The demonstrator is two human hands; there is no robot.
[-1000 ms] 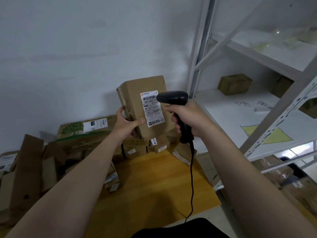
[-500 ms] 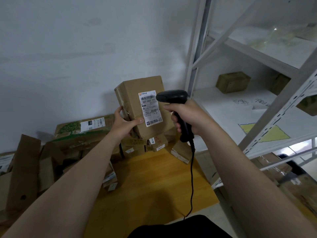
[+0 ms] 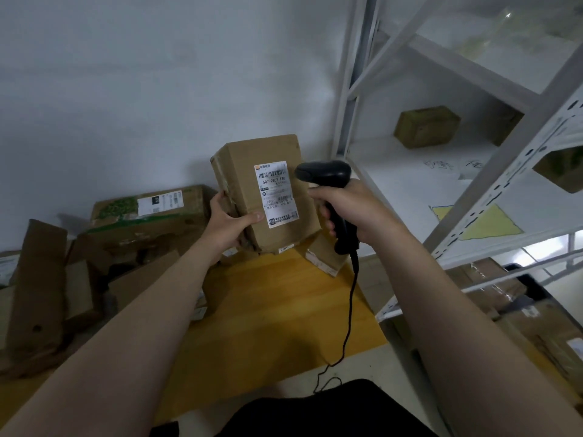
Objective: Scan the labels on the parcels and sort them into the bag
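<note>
The left hand (image 3: 228,223) grips a cardboard parcel (image 3: 252,171) upright above the yellow surface (image 3: 268,310), its label (image 3: 276,193) just beside the black scanner (image 3: 325,175) clasped in the right hand (image 3: 350,209), loose boxes (image 3: 142,222) heaped behind, a white shelf rack (image 3: 473,190) at right.

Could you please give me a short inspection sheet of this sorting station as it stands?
Surface: yellow table, parcels crowding its left and back.
Job's things: cardboard parcel held upright, shipping label facing the camera; barcode scanner with its head close beside the label; bag, nothing seen.
Clutter: green-printed box and loose cartons heaped at left.
Hands: left hand grips the parcel's lower left edge; right hand grips the scanner's handle.
Cables: black scanner cable hangs from the handle past the table's near edge.
Surroundings: white metal shelving at right, small box on it; white wall behind.
</note>
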